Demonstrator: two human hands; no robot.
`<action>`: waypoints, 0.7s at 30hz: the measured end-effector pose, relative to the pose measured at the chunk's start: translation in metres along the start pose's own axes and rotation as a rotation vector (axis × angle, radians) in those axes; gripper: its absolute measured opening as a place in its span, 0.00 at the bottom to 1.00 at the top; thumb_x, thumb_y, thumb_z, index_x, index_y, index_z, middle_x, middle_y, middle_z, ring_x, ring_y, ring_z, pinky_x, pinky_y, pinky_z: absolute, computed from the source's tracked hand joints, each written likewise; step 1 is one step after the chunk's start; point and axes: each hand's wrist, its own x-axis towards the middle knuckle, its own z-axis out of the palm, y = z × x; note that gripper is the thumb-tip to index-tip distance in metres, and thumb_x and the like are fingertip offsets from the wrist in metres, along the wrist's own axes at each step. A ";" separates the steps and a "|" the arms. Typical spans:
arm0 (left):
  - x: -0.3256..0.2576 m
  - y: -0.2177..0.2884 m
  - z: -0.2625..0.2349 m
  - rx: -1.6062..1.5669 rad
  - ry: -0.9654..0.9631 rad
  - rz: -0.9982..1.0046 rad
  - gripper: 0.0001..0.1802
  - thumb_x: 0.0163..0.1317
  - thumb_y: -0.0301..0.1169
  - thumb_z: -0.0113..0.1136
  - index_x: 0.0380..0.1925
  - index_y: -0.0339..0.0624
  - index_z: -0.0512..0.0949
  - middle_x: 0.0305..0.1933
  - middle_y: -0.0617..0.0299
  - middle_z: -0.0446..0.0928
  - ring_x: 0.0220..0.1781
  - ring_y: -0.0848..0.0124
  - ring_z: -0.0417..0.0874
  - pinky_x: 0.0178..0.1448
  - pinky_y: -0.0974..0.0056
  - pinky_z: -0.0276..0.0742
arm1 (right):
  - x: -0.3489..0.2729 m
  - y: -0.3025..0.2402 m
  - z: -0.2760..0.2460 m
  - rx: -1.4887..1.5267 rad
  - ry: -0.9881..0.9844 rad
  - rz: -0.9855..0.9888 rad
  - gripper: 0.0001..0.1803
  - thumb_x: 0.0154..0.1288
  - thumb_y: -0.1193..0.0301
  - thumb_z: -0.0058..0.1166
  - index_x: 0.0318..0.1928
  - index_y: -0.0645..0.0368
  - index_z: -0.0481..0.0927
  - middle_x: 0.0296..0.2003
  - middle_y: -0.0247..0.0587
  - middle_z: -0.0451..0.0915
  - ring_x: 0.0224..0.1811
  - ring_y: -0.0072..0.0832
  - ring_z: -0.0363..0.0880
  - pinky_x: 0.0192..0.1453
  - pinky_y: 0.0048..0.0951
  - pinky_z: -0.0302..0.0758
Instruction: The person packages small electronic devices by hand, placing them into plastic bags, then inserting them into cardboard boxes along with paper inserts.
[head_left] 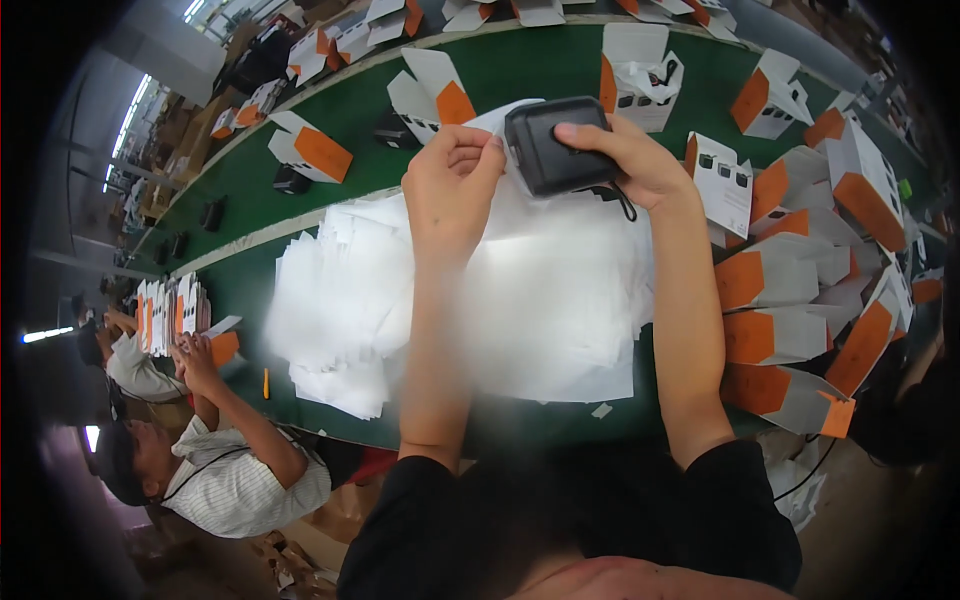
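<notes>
You wear a black top (690, 525) — its short sleeves (745, 495) are the same black, ending near your elbows — while your forearms (688, 300), left hand (452, 182) and right hand (648, 165) are bare.

green table (238, 285) | heaped white sheets (560, 310) | open white-and-orange boxes (325, 153) | thin orange tool (266, 384) | small black objects (212, 214), possibly cases
</notes>
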 end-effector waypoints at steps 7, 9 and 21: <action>0.007 -0.011 0.004 -0.203 -0.061 -0.022 0.10 0.66 0.27 0.66 0.40 0.30 0.81 0.34 0.59 0.84 0.35 0.76 0.84 0.43 0.72 0.81 | 0.016 0.008 0.015 -0.451 0.068 -0.085 0.35 0.53 0.58 0.76 0.55 0.67 0.79 0.42 0.39 0.84 0.41 0.23 0.82 0.46 0.23 0.78; 0.007 -0.017 0.009 -0.207 -0.052 -0.021 0.10 0.66 0.27 0.66 0.41 0.29 0.81 0.34 0.59 0.84 0.34 0.75 0.84 0.43 0.71 0.81 | 0.019 0.010 0.020 -0.303 0.081 -0.092 0.33 0.57 0.59 0.72 0.57 0.68 0.78 0.43 0.39 0.83 0.42 0.22 0.81 0.47 0.23 0.77; 0.017 -0.022 -0.013 -0.603 0.045 -0.123 0.09 0.66 0.26 0.64 0.41 0.29 0.82 0.36 0.58 0.83 0.38 0.71 0.85 0.47 0.67 0.82 | -0.013 -0.006 0.028 -0.708 0.068 -0.423 0.39 0.65 0.61 0.60 0.74 0.62 0.66 0.64 0.49 0.72 0.61 0.34 0.73 0.62 0.30 0.72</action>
